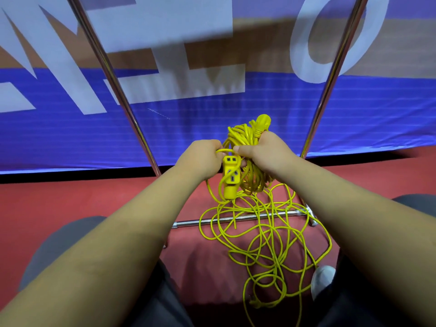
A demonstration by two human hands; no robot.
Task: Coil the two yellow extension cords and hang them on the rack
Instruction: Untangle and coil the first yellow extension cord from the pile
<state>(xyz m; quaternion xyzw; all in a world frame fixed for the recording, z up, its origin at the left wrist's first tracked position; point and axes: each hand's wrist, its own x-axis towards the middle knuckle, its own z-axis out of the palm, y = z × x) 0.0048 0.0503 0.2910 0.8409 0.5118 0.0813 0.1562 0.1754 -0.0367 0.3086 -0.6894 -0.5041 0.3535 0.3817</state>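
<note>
My right hand (pixel 264 153) grips a coiled yellow extension cord (pixel 243 142) at its top, with the round plug (pixel 263 121) sticking up past my fingers. My left hand (pixel 203 156) pinches a loop of the same cord just left of the bundle. The yellow socket block (pixel 231 177) hangs between my hands. A second yellow cord (pixel 271 237) lies loose and tangled on the red floor below, over the rack's bottom bar. The chrome rack (pixel 111 74) rises in two slanted poles on either side of my hands.
A blue banner with big white letters (pixel 212 114) stands right behind the rack. The rack's low crossbar (pixel 236 219) lies on the red floor (pixel 70 199). My knees in dark trousers and a white shoe (pixel 322 278) frame the tangle.
</note>
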